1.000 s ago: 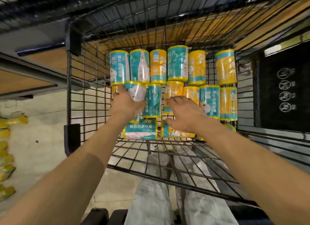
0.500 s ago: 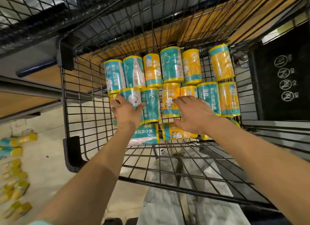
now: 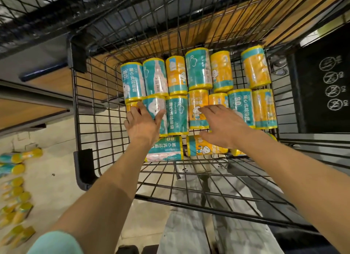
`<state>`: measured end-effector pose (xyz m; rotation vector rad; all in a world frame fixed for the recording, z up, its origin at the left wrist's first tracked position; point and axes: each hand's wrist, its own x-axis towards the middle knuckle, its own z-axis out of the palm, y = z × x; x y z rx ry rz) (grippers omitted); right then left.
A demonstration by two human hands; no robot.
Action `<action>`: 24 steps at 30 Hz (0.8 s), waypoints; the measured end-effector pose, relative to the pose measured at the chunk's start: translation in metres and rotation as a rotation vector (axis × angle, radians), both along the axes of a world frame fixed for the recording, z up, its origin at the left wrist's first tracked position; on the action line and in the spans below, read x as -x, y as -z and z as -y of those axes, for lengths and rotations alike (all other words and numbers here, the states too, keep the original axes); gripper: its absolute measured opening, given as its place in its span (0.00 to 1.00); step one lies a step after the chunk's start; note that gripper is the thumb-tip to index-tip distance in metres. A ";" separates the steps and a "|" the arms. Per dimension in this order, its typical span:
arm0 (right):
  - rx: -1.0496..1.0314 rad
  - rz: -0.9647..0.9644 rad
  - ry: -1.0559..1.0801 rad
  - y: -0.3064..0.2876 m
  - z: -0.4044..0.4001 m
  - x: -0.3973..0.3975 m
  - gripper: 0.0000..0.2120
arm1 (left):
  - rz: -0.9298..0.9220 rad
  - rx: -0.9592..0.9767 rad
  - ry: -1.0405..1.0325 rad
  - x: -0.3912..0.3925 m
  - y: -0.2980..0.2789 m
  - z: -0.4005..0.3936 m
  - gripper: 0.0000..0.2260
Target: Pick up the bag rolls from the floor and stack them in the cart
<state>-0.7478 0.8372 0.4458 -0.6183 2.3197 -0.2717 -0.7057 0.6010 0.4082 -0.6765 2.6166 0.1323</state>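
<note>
Several teal and yellow bag rolls [image 3: 198,69] lie in rows on the wire floor of the black cart [image 3: 83,109]. My left hand [image 3: 143,124] rests with spread fingers on a teal roll [image 3: 155,111] in the second row, near the cart's left wall. My right hand [image 3: 221,126] lies flat and open over rolls in the middle of that row. Two rolls, one teal [image 3: 166,149] and one yellow [image 3: 204,146], lie crosswise in front of my hands. More bag rolls [image 3: 17,189] lie on the floor at the far left.
The near half of the cart floor [image 3: 208,187] is bare wire; my light trousers and shoes show through it. Wooden shelving [image 3: 28,111] runs along the left and behind the cart. A black panel with white symbols [image 3: 333,83] stands at the right.
My left hand let go its curl around the teal roll and now lies open on it. The right hand slid slightly forward. The view tilted, showing more floor at the left.
</note>
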 end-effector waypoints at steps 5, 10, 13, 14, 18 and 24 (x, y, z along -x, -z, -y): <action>0.007 0.000 0.002 0.001 0.003 -0.001 0.37 | 0.009 0.148 0.123 -0.002 0.001 0.000 0.40; -0.006 -0.012 -0.015 0.002 0.006 -0.002 0.37 | 0.113 0.203 0.161 0.002 0.001 -0.008 0.39; -0.009 -0.029 -0.017 -0.002 0.008 -0.001 0.37 | 0.126 0.225 0.189 0.003 -0.001 -0.012 0.40; -0.007 -0.040 -0.017 -0.005 0.008 -0.001 0.37 | 0.131 0.238 0.211 0.003 0.000 -0.013 0.40; -0.016 -0.041 -0.022 -0.021 0.012 0.002 0.38 | 0.132 0.229 0.246 0.003 -0.012 -0.013 0.40; 0.004 -0.086 -0.026 -0.073 0.013 0.011 0.40 | 0.134 0.118 0.601 0.005 -0.074 -0.007 0.34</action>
